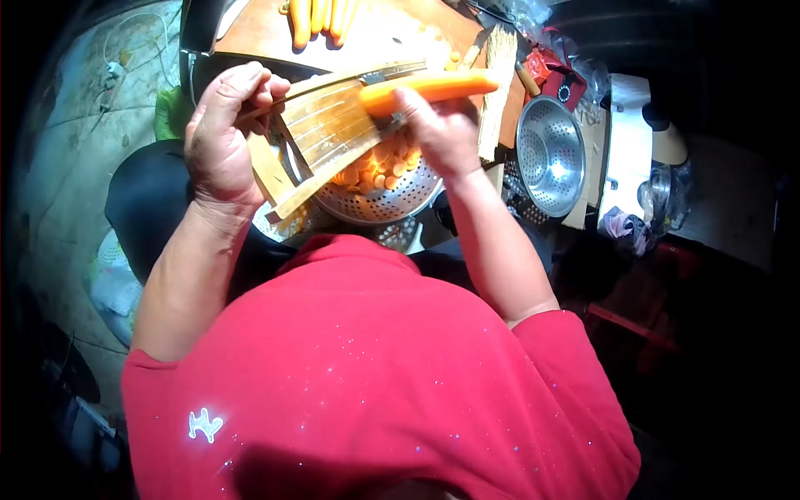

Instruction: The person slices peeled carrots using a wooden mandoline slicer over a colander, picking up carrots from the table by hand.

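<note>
My left hand (225, 133) is closed round the upper left end of a wooden mandoline slicer (329, 133), which lies tilted across a metal colander (375, 207). Between the thumb and fingers of my right hand (446, 133) is a peeled orange carrot (429, 90), held lengthwise over the slicer near its blade. Under the slicer, a heap of round carrot slices (379, 171) fills part of the colander. My right fingertips are mostly hidden behind the carrot and the hand.
Several whole carrots (321, 18) lie on an orange-brown tabletop (258, 37) at the far side. To the right stand a second, shiny colander (550, 158) and a straw whisk broom (498, 83). A white foam board (625, 142) and plastic bags lie farther right.
</note>
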A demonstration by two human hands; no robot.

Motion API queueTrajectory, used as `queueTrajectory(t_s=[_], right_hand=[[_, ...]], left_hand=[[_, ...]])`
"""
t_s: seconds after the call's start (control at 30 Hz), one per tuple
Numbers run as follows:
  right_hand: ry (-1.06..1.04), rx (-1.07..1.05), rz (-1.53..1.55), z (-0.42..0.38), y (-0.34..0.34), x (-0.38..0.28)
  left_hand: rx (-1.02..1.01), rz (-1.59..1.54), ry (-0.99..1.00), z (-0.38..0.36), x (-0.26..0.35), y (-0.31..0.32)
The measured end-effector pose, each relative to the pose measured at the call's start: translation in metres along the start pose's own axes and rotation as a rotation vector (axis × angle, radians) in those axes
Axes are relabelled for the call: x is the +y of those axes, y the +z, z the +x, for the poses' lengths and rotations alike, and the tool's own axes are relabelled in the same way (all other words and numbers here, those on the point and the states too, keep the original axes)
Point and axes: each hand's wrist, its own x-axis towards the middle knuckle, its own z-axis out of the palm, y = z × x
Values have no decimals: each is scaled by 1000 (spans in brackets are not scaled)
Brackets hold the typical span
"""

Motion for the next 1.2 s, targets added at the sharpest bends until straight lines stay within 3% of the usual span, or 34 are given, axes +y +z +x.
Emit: queueTrajectory(t_s=[0.03, 0.07, 0.1, 0.17, 0.23, 0.27, 0.3, 0.37, 0.43, 0.47, 0.5, 0.57, 0.63, 0.7, 0.77, 0.83, 0.9, 1.0, 1.03, 1.1, 1.17, 1.2], right_hand=[[112, 63, 6, 9, -1, 10], [215, 155, -251, 23, -5, 40], [187, 224, -262, 33, -42, 56], [224, 197, -347, 30, -39, 54], [242, 109, -44, 17, -16, 26], [192, -19, 39, 4, -10, -3], [-57, -65, 48, -7, -2, -2], [-213, -32, -47, -10, 2, 2], [279, 23, 72, 2, -8, 9], [393, 55, -309, 20, -19, 35], [294, 185, -16, 28, -21, 52], [182, 188, -40, 31, -25, 60], [390, 17, 97, 14, -14, 15], [-42, -113, 58, -6, 1, 5], [-210, -75, -57, -12, 6, -5], [214, 2, 97, 4, -2, 8], [301, 157, 23, 34, -18, 61], [292, 126, -96, 35, -19, 65], [337, -5, -21, 21, -13, 31], [-104, -105, 12, -4, 5, 0], [-225, -84, -90, -7, 9, 6], [-38, -77, 61, -4, 6, 4]], left_hand=[[-9, 3, 10, 0, 4, 0], [-6, 34, 28, -1, 7, 1], [-4, -68, 0, -6, -15, 9], [28, -23, 2, -9, -10, 6], [40, 0, 11, -5, -3, 3], [35, -3, 5, -5, -4, 4], [27, -3, 4, -4, -4, 4], [26, -39, -19, -5, -5, 3], [16, 2, -6, -5, -4, 2], [43, 13, -13, -6, -2, 4], [42, 13, -14, -6, -2, 3], [38, 18, 8, -6, -3, 3], [34, 7, 7, -5, -3, 2], [28, 3, -4, -4, -5, 1], [28, -35, -15, -4, -4, 3], [55, 19, -12, -3, -1, 7], [28, 22, -14, -1, -1, 6], [31, 22, -3, -1, 1, 7], [45, 28, -13, -2, 0, 7], [41, 16, -18, -3, -1, 6], [25, 15, -24, -3, -2, 6], [24, 14, -23, -4, -2, 6]])
